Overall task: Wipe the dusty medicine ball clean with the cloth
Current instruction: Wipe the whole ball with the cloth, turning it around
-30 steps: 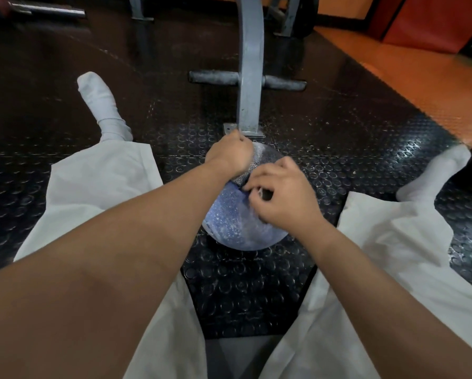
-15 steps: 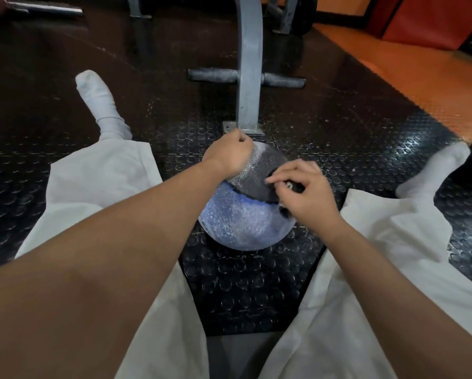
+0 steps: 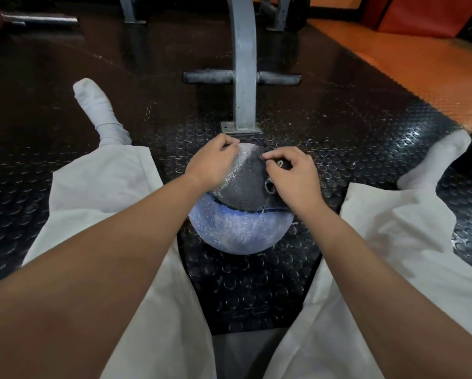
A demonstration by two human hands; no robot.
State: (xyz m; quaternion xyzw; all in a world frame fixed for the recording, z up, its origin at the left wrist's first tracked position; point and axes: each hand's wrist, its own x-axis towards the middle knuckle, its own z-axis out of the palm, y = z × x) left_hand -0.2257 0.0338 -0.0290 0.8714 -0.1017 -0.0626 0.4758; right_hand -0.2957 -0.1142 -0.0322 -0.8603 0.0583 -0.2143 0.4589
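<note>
Fingers [image 3: 277,155]: are curling onto the cloth [image 3: 245,184], left hand [image 3: 213,161] and right hand [image 3: 293,177] alike.
Bare side: medicine ball [image 3: 237,233] is lying uncovered just below both hands, toward the person.

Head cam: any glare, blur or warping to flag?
Head view: wide-angle warp stretches the forearms and bends the floor edges; overhead light glints off its studs, brightest at right; ball, cloth, left hand and right hand are sharp; far top corners look slightly soft.
</note>
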